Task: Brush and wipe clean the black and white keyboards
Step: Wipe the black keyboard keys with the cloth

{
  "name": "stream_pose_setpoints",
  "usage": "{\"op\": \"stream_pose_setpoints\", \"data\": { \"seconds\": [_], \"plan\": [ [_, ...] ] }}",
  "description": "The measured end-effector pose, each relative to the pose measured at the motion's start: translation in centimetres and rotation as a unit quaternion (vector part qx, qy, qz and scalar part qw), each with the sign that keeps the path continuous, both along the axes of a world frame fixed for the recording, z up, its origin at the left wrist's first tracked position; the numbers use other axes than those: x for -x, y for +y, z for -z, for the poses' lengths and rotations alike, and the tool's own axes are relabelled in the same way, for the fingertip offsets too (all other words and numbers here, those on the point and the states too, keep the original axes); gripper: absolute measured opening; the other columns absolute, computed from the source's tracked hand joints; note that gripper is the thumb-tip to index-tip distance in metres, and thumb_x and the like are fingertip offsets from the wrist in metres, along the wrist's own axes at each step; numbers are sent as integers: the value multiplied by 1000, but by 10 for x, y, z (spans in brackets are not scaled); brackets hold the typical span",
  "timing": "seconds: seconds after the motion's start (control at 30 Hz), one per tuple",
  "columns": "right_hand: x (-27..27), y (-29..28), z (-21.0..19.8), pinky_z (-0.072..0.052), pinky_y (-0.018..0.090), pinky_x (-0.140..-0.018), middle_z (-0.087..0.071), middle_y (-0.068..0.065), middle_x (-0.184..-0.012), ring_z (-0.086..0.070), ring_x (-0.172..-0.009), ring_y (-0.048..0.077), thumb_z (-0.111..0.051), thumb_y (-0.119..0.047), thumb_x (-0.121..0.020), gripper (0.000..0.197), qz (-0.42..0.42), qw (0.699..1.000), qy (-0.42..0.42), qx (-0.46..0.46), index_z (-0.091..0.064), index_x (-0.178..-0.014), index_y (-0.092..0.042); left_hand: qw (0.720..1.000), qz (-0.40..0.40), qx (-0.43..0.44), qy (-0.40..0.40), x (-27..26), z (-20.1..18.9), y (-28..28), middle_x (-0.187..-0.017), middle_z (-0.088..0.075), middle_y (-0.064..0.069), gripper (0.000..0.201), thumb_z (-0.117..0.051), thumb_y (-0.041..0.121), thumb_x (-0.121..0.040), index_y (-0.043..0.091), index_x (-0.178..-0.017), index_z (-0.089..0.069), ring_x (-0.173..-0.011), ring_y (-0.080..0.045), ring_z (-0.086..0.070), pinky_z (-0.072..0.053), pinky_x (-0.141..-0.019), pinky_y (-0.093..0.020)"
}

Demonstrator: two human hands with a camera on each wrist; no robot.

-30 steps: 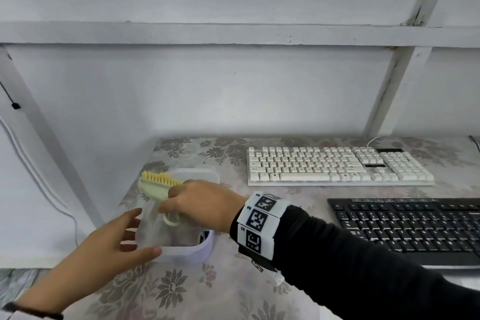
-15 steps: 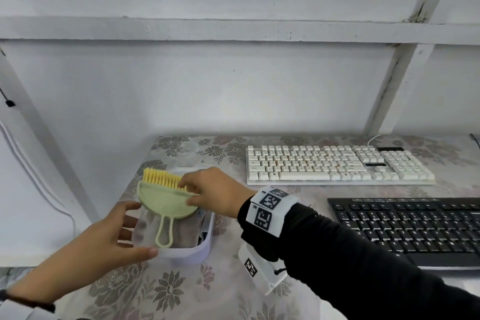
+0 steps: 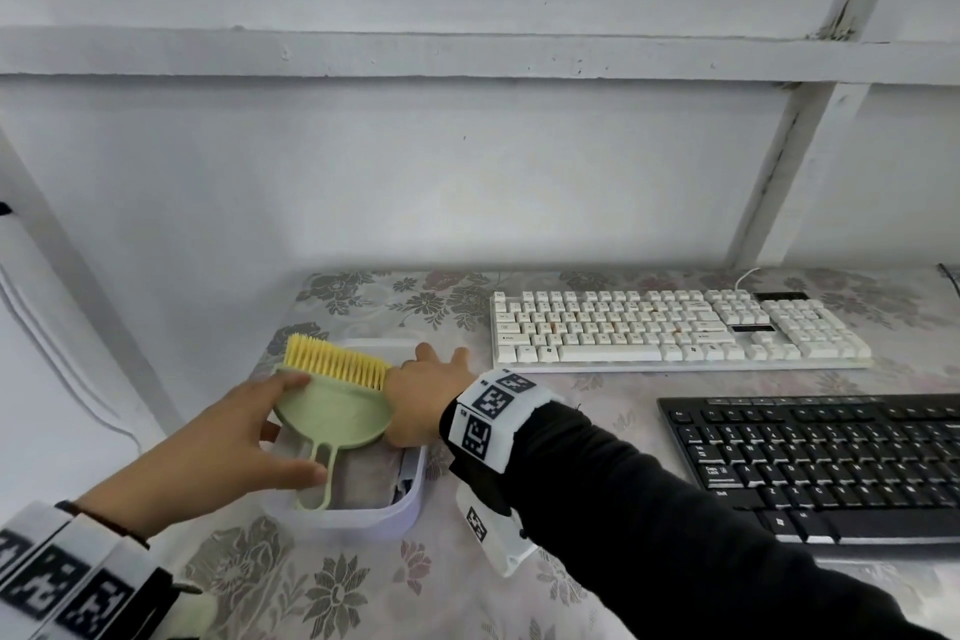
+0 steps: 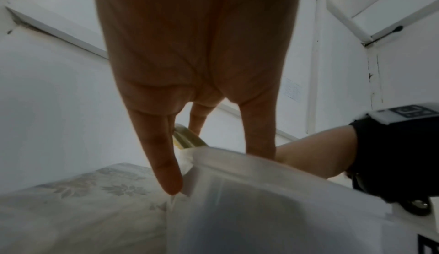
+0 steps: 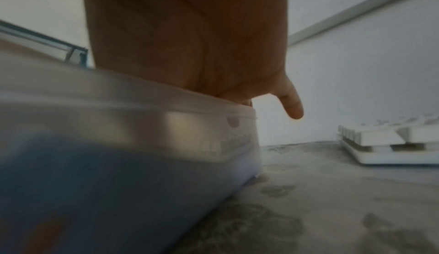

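Two hands meet at the translucent tub point(image 3: 343, 517) near the counter's left edge. My left hand point(image 3: 228, 437) grips the green dustpan point(image 3: 335, 413) holding the yellow brush point(image 3: 332, 361), handle pointing toward me. My right hand point(image 3: 423, 398), fingers extended, rests inside the tub. The black keyboard point(image 3: 821, 463) lies rightward; the white keyboard point(image 3: 675, 330) lies behind it toward the far edge.

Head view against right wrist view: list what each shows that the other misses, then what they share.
Only the head view shows the green dustpan with its yellow brush, the left hand on it, and the black keyboard. Only the right wrist view shows the right hand's palm and the container's side wall up close. Both show the translucent container, white keyboard and floral tablecloth.
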State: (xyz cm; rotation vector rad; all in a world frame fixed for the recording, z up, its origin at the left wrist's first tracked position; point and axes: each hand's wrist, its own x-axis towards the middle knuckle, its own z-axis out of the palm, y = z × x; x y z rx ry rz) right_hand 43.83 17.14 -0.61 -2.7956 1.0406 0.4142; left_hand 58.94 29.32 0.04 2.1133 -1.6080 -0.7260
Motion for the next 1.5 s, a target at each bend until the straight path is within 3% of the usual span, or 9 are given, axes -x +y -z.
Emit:
{"op": "stream_pose_setpoints", "data": {
  "seconds": [0.1,0.3,0.5,0.73,0.83,0.93,1.07,1.23,1.5],
  "plan": [
    [-1,-2,1,-19,67,-101,-52,15,-120,-31,-125,31,-57,-22,-87,42,26,998,-43,-28,-42,-122,-3,1000,-24,16,-12,-5,7,-1,-122,-42,6,91,-86,34,-59,35,-134,-33,-99,-5,-53,-45,-76,-20],
    [5,-5,0,-28,57,-97,-54,15,-106,-39,-114,32,-46,-4,-85,33,57,978,-182,-79,-42,-117,-9,999,-41,29,11,-12,5,4,-108,-49,7,99,-74,59,-31,43,-120,-33,-92,-7,-59,-51,-73,-27],
    [14,-16,-10,-39,45,-92,-61,11,-109,-42,-114,29,-46,-6,-86,27,100,934,-337,-60,-54,-110,-12,998,-46,33,-1,-10,7,5,-109,-47,4,86,-87,25,-58,38,-123,-32,-88,-8,-60,-48,-69,-23],
    [43,-34,-37,-46,29,-58,-52,7,-88,-53,-75,23,-41,3,-85,25,171,848,-468,-178,-54,-102,-11,998,-32,22,-44,-8,7,0,-107,-38,12,95,-86,27,-61,29,-139,-31,-91,-4,-55,-43,-70,-17],
    [60,-39,-49,-39,26,-50,-50,4,-73,-48,-56,18,-44,5,-86,24,200,804,-505,-242,-55,-96,-13,999,-7,-12,-52,-6,1,0,-115,-36,8,99,-85,41,-57,32,-139,-29,-94,-3,-53,-43,-75,-18],
    [83,-40,-60,-39,21,-44,-47,2,-60,-44,-41,10,-47,8,-88,22,203,759,-533,-315,-55,-97,-11,995,5,-44,-90,-1,-11,4,-127,-29,4,118,-58,91,-19,51,-125,-25,-108,-10,-47,-40,-87,-23],
    [110,-41,-64,-44,24,-50,-55,5,-64,-49,-53,15,-46,9,-91,23,198,694,-553,-416,-56,-97,-10,992,8,25,-127,7,-30,-1,-140,-33,0,84,-35,102,-24,77,-104,-32,-130,-20,-33,-35,-103,-38],
    [143,-35,-65,-50,31,-60,-60,11,-81,-55,-65,21,-43,13,-90,28,209,606,-573,-511,-58,-94,-11,992,40,115,22,68,-72,-21,-111,-57,25,67,-52,91,-45,66,-107,-47,-102,7,-57,-46,-90,-25],
    [201,-8,-60,-53,27,-50,-63,6,-73,-62,-55,16,-41,14,-90,30,227,581,-551,-555,-48,-102,-13,948,58,107,293,179,-82,-53,-109,-67,-3,47,-65,44,-74,35,-120,-56,-94,-11,-67,-57,-70,-22]
  ]
}}
